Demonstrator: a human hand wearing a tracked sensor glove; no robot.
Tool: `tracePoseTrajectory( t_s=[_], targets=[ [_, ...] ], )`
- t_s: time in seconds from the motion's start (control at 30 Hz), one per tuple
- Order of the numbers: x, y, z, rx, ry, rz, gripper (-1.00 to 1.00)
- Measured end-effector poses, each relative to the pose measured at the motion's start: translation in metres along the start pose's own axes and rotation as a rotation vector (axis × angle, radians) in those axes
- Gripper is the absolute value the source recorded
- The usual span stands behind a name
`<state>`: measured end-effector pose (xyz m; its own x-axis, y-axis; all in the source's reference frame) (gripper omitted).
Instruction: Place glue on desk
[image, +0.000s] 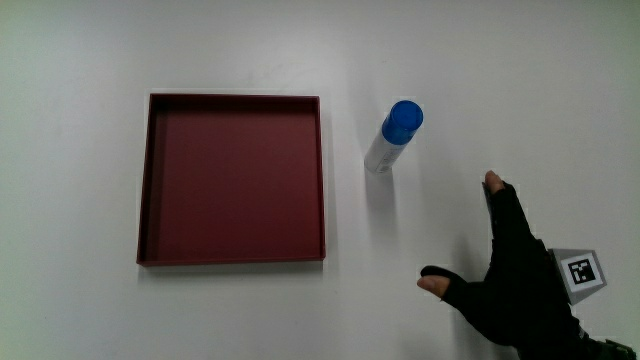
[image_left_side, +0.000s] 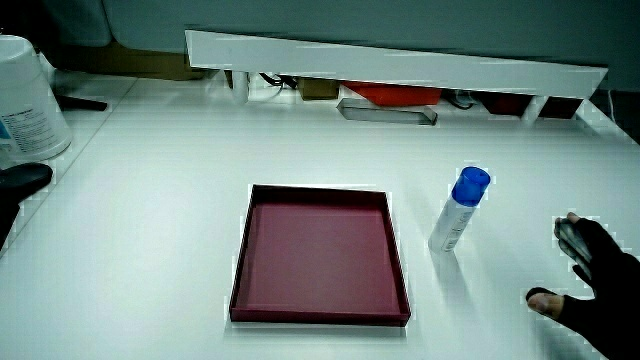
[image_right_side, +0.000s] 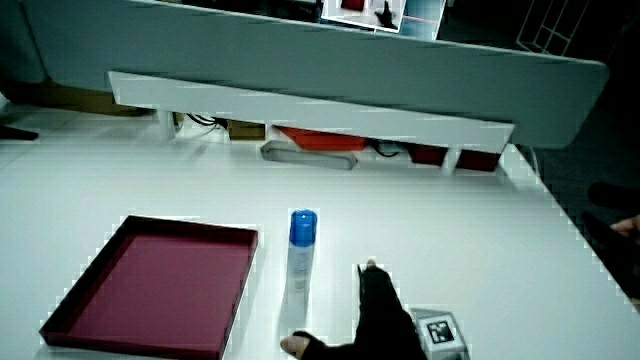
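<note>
I see the fingers (image: 495, 187) spread and holding nothing, the hand (image: 520, 280) resting on bare white desk (image: 500, 70) near the glue (image: 393, 136), a slim white tube with a round blue cap standing upright just beside the shallow square dark-red tray (image: 322, 180).

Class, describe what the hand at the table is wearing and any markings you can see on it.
The hand wears a black glove whose fingertips are cut off, so the ends of the fingers are bare. On its back sits a small pale cube with a black-and-white square pattern on its face, also seen in a side view. No sleeve or cable can be made out.
</note>
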<state>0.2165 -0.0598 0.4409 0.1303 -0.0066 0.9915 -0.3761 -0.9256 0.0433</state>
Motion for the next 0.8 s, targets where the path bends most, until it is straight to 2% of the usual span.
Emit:
tracePoseTrajectory(
  t_s=[0.2, 0.43, 0.47, 0.53, 0.67, 0.7, 0.8],
  targets=[
    [0.032, -0.004, 0.004, 0.031, -0.005, -0.062, 0.0],
    [0.062, -0.01, 0.002, 0.049, 0.003, -0.135, 0.0],
    [0.064, -0.01, 0.001, 0.05, 0.017, -0.136, 0.0],
    [0.069, -0.011, 0.002, 0.053, 0.007, -0.162, 0.0],
    [0.078, -0.013, 0.0, 0.055, 0.002, -0.165, 0.0],
    [0.08, -0.014, 0.0, 0.052, 0.021, -0.178, 0.0],
    [0.078, -0.014, -0.002, 0.058, 0.021, -0.175, 0.0]
  ],
)
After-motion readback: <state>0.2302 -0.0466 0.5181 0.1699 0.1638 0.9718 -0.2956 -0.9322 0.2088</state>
